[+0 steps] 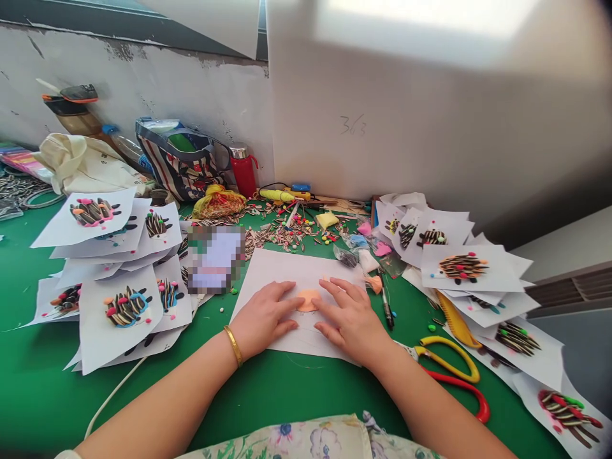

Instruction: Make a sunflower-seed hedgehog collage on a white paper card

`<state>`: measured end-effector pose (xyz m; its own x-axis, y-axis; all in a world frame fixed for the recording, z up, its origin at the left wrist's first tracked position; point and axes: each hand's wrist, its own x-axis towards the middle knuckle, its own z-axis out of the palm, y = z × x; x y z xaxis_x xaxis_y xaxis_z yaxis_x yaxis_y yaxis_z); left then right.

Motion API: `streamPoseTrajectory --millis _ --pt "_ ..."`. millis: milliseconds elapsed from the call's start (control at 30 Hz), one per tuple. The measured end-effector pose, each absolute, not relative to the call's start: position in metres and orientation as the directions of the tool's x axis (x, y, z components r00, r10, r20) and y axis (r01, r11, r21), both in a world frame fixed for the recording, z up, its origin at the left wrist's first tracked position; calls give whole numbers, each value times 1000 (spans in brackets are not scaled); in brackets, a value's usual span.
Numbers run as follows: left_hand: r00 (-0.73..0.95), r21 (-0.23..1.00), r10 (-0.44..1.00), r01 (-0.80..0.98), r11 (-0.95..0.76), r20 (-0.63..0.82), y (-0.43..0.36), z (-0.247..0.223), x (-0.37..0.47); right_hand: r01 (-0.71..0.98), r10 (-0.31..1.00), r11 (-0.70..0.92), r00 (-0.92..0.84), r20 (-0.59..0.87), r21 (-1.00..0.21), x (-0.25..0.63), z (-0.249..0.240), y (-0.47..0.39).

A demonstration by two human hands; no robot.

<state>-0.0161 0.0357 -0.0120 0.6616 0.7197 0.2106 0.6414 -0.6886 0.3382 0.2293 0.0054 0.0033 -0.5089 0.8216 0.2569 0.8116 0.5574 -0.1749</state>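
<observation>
Orange clay (308,300) lies on white paper (268,269), between the hands. Left hand (268,317) and right hand (354,320) are palm-down, fingers loosely spread, index fingertips at the clay's edges, grasping nothing.

Gold bangle (234,346), pale floral garment (296,441)

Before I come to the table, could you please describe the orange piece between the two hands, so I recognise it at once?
On the green table, find the plain white sheet at the centre. Near its middle, between the left hand and the right hand, is the orange piece, rounded and flat-looking. Unlike the orange lump beside the pen, it lies on the sheet.
</observation>
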Motion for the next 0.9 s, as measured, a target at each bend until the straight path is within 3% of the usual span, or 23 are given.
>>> streamPoseTrajectory --millis 467,900 --pt "711 252 673 626 -738 203 26 -4 -2 794 832 554 -514 211 -249 237 11 6" --pt "760 181 641 619 -764 106 22 0 1 813 828 560 -553 89 -159 242 15 2"
